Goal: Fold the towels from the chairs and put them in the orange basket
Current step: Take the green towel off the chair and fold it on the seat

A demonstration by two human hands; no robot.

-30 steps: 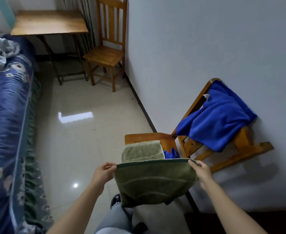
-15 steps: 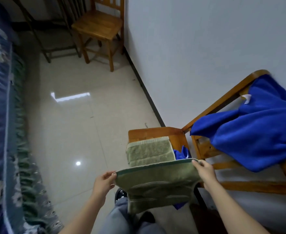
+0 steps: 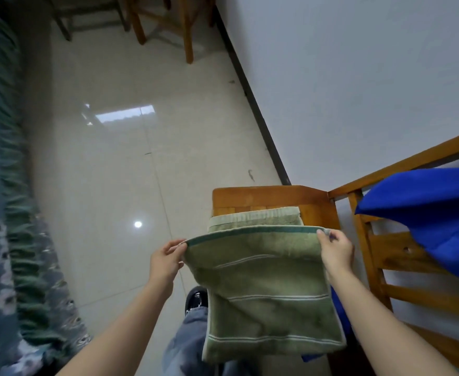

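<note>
The person is holding a green towel (image 3: 266, 294) up in front of the body, both hands pinching its top edge. The L hand (image 3: 165, 263) is taking the top L corner, its grip clamping on the dark-green hem. The R hand (image 3: 336, 251) is doing the same at the top R corner, thumb & fingers closing on the cloth. The top edge is running nearly level between the 2 hands, bowing slightly. The rest is hanging down, w/ the bottom edge ending over the person's jeans leg (image 3: 187, 340), just beside a black shoe (image 3: 195, 297).

Just beyond it, a folded green towel (image 3: 255, 219) is lying on the seat of the near chair (image 3: 271, 196), leaving a bare strip of seat at the far side. A blue towel (image 3: 426, 213) is draping over that chair's back at R, apart from the R hand.

The glossy tiled floor (image 3: 100, 172) is lying open L of the chair, between the bed (image 3: 3, 213) edge at L & the wall (image 3: 358, 77) at R. The legs of a far chair (image 3: 163, 23) are standing by the wall at the top
</note>
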